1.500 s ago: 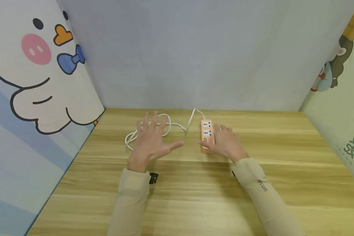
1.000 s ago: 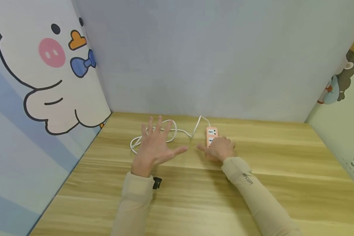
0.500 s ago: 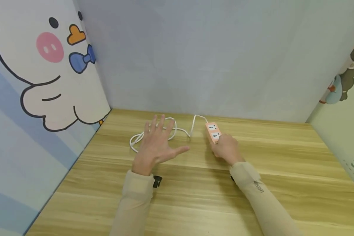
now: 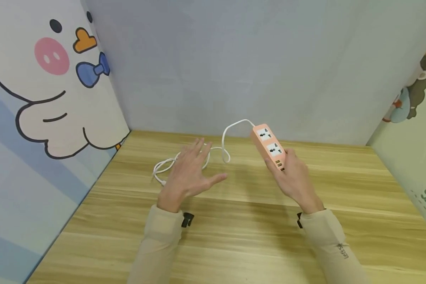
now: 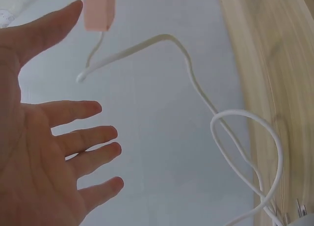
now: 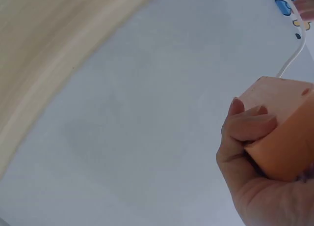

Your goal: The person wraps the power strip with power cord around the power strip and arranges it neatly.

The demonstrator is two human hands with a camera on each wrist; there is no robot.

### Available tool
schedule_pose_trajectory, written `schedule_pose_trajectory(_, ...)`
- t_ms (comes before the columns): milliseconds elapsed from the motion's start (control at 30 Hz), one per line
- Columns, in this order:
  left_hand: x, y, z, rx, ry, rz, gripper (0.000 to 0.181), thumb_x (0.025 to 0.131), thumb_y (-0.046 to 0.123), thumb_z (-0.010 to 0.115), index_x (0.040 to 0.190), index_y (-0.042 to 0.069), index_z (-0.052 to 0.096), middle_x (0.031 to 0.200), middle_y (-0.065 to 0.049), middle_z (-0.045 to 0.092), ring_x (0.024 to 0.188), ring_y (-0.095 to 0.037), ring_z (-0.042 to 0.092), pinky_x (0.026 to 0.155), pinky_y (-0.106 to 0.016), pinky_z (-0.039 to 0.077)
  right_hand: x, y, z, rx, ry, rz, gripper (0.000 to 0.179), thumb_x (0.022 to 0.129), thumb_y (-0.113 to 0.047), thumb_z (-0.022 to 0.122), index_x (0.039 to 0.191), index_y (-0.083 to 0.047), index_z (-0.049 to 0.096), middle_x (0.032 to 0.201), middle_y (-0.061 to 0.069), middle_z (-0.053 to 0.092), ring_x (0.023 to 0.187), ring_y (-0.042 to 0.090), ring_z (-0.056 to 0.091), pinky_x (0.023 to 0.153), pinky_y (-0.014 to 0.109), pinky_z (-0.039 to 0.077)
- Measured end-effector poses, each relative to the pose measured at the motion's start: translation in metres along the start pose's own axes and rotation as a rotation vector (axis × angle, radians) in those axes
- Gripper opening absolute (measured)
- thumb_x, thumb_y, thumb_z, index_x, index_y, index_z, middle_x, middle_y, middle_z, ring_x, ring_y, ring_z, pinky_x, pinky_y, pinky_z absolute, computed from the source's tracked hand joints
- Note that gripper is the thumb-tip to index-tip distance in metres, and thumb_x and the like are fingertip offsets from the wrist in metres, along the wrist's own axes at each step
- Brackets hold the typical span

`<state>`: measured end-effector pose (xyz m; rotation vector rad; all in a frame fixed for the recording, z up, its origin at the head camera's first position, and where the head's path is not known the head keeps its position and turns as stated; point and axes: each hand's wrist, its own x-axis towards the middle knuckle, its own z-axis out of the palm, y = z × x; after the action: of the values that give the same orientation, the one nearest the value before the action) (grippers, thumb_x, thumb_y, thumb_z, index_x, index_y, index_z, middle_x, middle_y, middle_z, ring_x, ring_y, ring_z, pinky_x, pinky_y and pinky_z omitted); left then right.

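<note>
My right hand (image 4: 294, 177) grips the near end of a peach power strip (image 4: 268, 144), thumb on its left side and fingers curled underneath. The strip is raised off the table and tilted, its two white sockets and small USB ports facing up. In the right wrist view, the curled fingers (image 6: 250, 125) wrap the underside of the strip (image 6: 289, 137). A white cord (image 4: 224, 142) rises from the table to the strip's far end. My left hand (image 4: 186, 173) hovers over the coiled cord with fingers straight and thumb spread, holding nothing; in the left wrist view its palm (image 5: 34, 162) shows bare.
The wood-grain table (image 4: 220, 244) meets a grey back wall (image 4: 241, 67). Loops of cord lie on the left; metal plug prongs (image 5: 300, 207) show at the corner of the left wrist view. Cartoon-printed panels (image 4: 49, 118) stand on both sides.
My right hand has moved from beside the strip to grip its near end and lifted it up and rightward. The cord's end near the strip has risen with it. My left hand stays spread.
</note>
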<state>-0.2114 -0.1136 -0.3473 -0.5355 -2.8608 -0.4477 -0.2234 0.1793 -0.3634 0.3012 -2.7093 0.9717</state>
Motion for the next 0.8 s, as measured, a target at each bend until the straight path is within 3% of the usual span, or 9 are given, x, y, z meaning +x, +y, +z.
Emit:
schedule_pose_trajectory(200, 0.001, 0.001, 0.007, -0.069, 0.067, 0.060, 0.077, 0.093, 0.035, 0.074, 0.153, 0.002, 0.039, 0.161, -0.018, 0.037, 0.150, -0.036, 0.035, 0.124, -0.051, 0.024, -0.015, -0.013, -0.022, 0.041, 0.201, -0.147, 0.056, 0.092, -0.028, 0.075, 0.127, 0.010, 0.055, 0.088, 0.021, 0.067, 0.058, 0.019, 0.056, 0.051, 0.026, 0.044)
schedule_pose_trajectory(367, 0.004, 0.002, 0.012, -0.131, 0.120, 0.125, 0.059, 0.092, 0.008, 0.072, 0.147, 0.004, 0.050, 0.152, -0.014, 0.050, 0.140, -0.036, 0.049, 0.118, -0.047, 0.037, -0.029, -0.029, -0.047, 0.133, 0.243, -0.172, 0.050, 0.086, -0.025, 0.082, 0.124, 0.002, 0.062, 0.089, 0.014, 0.070, 0.057, 0.010, 0.053, 0.052, 0.019, 0.043)
schedule_pose_trajectory(500, 0.008, 0.006, 0.015, -0.169, 0.070, 0.217, 0.059, 0.091, 0.009, 0.074, 0.146, 0.009, 0.053, 0.152, -0.013, 0.051, 0.139, -0.037, 0.049, 0.116, -0.050, 0.038, -0.041, -0.039, -0.064, 0.216, 0.219, -0.153, 0.044, 0.084, -0.021, 0.085, 0.120, -0.005, 0.066, 0.088, 0.011, 0.070, 0.057, 0.009, 0.053, 0.053, 0.018, 0.043)
schedule_pose_trajectory(633, 0.009, 0.011, 0.016, -0.240, -0.025, 0.315, 0.049, 0.092, 0.021, 0.075, 0.139, 0.014, 0.062, 0.150, -0.011, 0.053, 0.143, -0.037, 0.046, 0.119, -0.053, 0.034, -0.051, -0.046, -0.073, 0.268, 0.178, -0.134, 0.042, 0.083, -0.017, 0.085, 0.119, -0.008, 0.067, 0.091, 0.006, 0.069, 0.057, 0.011, 0.053, 0.051, 0.020, 0.044)
schedule_pose_trajectory(800, 0.009, 0.018, 0.016, -0.338, -0.130, 0.331, 0.033, 0.095, 0.034, 0.070, 0.124, 0.018, 0.073, 0.139, -0.003, 0.064, 0.141, -0.030, 0.050, 0.123, -0.054, 0.024, -0.057, -0.050, -0.079, 0.311, 0.177, -0.159, 0.040, 0.081, -0.010, 0.086, 0.117, -0.008, 0.068, 0.091, -0.005, 0.068, 0.058, 0.013, 0.053, 0.051, 0.021, 0.044)
